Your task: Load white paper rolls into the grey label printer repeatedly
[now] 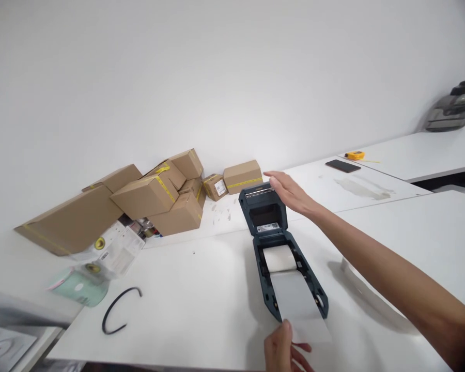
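A dark blue-grey label printer (270,305) lies on the white table with its lid (248,209) raised. Inside sits a white label roll (279,258), and its paper strip (296,297) runs out over the printer's front edge. My left hand (282,349) is closed on the strip's loose end, thumb on top and fingers beneath. At the lid's upper right corner, my right hand (289,192) holds the edge; part of its grip is hidden. A curled white strip (372,294) lies on the table, partly behind my right forearm.
Several cardboard boxes (147,199) are piled against the wall at the left. Nearer are a mint-green container (79,289), clear plastic packaging (118,248) and a black curved cord (108,312). A phone (343,166), yellow tape measure (355,155) and dark transparent container (453,108) stand right.
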`<control>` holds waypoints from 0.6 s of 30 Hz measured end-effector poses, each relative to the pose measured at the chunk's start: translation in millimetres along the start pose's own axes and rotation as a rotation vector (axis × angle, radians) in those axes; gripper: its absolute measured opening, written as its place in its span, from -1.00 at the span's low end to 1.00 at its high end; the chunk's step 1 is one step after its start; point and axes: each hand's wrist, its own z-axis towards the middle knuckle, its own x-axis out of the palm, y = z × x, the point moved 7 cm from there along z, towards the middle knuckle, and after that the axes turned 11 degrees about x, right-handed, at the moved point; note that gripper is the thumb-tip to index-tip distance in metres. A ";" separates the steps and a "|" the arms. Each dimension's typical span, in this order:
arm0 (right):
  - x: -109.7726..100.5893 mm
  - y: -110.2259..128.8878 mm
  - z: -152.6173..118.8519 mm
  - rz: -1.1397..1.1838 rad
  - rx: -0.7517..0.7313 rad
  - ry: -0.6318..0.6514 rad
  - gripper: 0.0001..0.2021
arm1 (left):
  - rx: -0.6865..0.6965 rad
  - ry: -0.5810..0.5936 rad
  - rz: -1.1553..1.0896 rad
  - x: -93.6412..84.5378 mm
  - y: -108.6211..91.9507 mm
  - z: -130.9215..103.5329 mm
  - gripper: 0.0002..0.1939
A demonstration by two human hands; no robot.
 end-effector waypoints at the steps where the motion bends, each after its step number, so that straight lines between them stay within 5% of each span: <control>1: 7.9 -1.9 6.2 0.010 0.019 0.045 -0.47 | -0.017 0.052 -0.016 10.4 -3.6 1.5 -0.16; 4: 14.6 -1.6 7.9 0.026 0.038 0.058 -0.43 | 0.024 0.105 -0.022 22.6 -11.9 5.4 -0.21; 7: 4.4 4.1 -18.9 0.114 0.020 0.019 -0.51 | 0.082 0.081 -0.006 17.2 -8.5 6.4 -0.23; 12: -3.7 4.7 -108.9 0.302 -0.058 0.131 -0.79 | 0.146 0.048 0.037 7.4 1.4 5.2 -0.25; 18: 15.9 -26.0 -202.9 0.193 -0.005 0.207 -0.73 | 0.159 0.056 0.085 8.2 10.0 1.8 -0.26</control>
